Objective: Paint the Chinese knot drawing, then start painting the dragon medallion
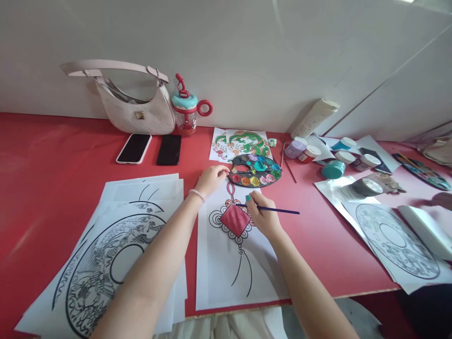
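The right hand (263, 216) has its grip clenched around a thin blue paintbrush (278, 210), pinched near the bristle end, with the handle pointing out to the right. The brush tip sits at the upper right edge of the red diamond (235, 220) painted in the middle of a Chinese-knot outline. That outline is printed on a white sheet (226, 278) lying on the red table (52, 155) straight ahead of the person.

The left hand (211, 179) is curled at the top of the same sheet, fingertips at the left rim of the dark paint palette (254, 172) – whether its grip pinches the rim or only rests against it, I cannot tell.

Behind the palette lies a coloured dragon picture (247, 141), and right of it stands a cluster of paint jars (310, 153). A stack of sheets with a round phoenix design (116, 254) lies to the left, under the left forearm. Farther back, two phones (134, 148) lie face up in front of a pale handbag (137, 110) and a drinking bottle (186, 110) – both against the wall.
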A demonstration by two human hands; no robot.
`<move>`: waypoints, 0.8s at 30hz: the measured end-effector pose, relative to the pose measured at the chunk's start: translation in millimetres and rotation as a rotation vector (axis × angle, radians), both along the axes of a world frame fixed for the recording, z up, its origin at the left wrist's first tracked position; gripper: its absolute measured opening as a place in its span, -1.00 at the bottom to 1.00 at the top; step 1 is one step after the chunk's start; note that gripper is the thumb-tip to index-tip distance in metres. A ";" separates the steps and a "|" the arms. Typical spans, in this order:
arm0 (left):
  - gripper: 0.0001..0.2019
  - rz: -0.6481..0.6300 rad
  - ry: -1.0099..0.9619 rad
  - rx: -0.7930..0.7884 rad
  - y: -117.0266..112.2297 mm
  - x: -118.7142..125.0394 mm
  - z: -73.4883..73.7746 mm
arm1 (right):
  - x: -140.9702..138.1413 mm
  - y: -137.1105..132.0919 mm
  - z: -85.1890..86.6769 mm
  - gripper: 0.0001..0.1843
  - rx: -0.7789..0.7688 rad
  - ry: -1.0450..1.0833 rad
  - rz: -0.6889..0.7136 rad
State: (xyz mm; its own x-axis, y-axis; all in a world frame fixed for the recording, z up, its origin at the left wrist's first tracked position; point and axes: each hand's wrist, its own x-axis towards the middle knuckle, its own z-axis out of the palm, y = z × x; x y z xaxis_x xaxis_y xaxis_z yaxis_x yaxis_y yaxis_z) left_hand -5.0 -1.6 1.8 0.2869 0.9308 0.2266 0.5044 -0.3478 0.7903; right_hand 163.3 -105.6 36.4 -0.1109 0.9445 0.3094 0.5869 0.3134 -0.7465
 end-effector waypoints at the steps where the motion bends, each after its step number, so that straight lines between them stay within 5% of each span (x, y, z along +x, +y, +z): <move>1: -0.79 0.000 0.001 0.000 0.0 0.0 0.0 | -0.2 -0.1 0.1 -0.68 -0.008 0.001 0.004; 11: -0.79 -0.004 -0.005 0.003 -1.4 0.1 2.1 | 0.9 -0.5 -1.0 -0.66 -0.004 0.007 0.002; 18: -0.79 -0.002 0.005 -0.023 -1.0 0.3 2.9 | 20.3 10.1 -3.4 -0.73 0.125 0.037 -0.263; 24: -0.79 -0.009 -0.006 -0.008 -0.7 0.2 2.7 | 35.4 25.7 -16.0 -0.84 0.125 -0.080 -0.264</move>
State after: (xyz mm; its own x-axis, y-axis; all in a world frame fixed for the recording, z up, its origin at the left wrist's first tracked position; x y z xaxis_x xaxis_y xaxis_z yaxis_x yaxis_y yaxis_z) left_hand -4.9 -2.2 4.6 0.2939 0.9300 0.2207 0.4965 -0.3458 0.7962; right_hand 198.7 -79.9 20.4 0.1048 0.8990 0.4252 0.7154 0.2288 -0.6602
